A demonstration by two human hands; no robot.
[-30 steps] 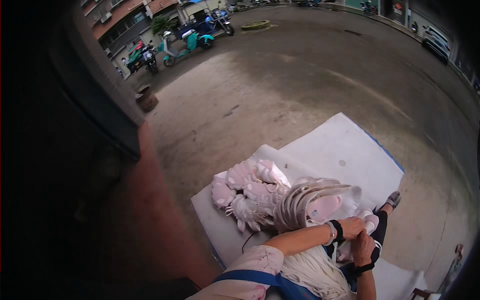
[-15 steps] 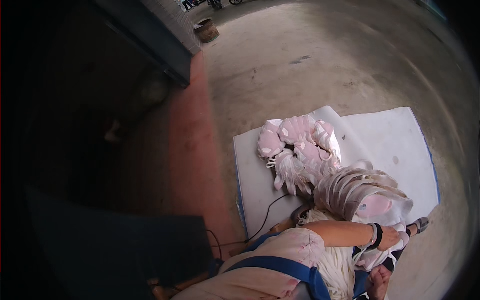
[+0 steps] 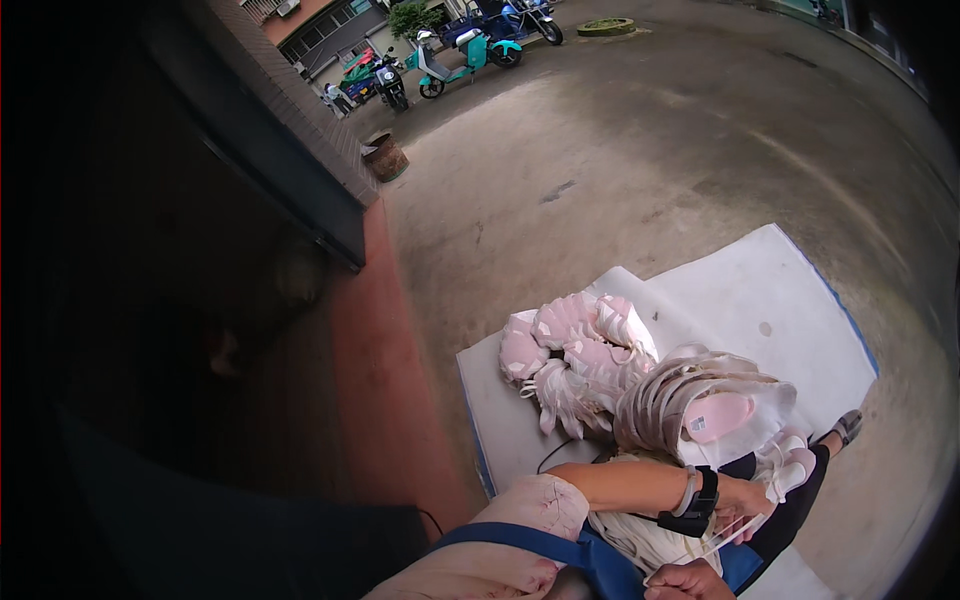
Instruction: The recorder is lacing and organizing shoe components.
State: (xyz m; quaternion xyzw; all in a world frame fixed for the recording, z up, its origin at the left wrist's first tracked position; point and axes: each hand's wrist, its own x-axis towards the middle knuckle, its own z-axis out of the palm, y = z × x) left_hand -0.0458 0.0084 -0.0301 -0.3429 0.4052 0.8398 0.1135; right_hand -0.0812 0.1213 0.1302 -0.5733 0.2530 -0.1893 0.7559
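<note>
A pink-and-white shoe upper [image 3: 788,466] sits over my lap, and my left hand [image 3: 743,499] is closed on its near end. My left wrist wears a black strap with a dark box and a pale bangle. At the lower edge my right hand [image 3: 690,580] is pinched shut on a white shoelace [image 3: 715,545], drawn taut between it and the shoe upper. A thick bundle of cream laces [image 3: 640,535] drapes across my lap under my left forearm. Some fingertips of my left hand are hidden behind the shoe.
Nested shoe uppers [image 3: 655,405] lie on a white sheet [image 3: 745,290] before me, beside a loose pile of pink-and-white uppers [image 3: 570,350]. Farther off stand a rusty bin [image 3: 384,160], a dark door [image 3: 290,170] and a teal scooter [image 3: 455,68].
My view has tilted up, bringing scooters into sight. The hands have moved apart slightly, and a lace now stretches between them. My right hand has shifted left and down.
</note>
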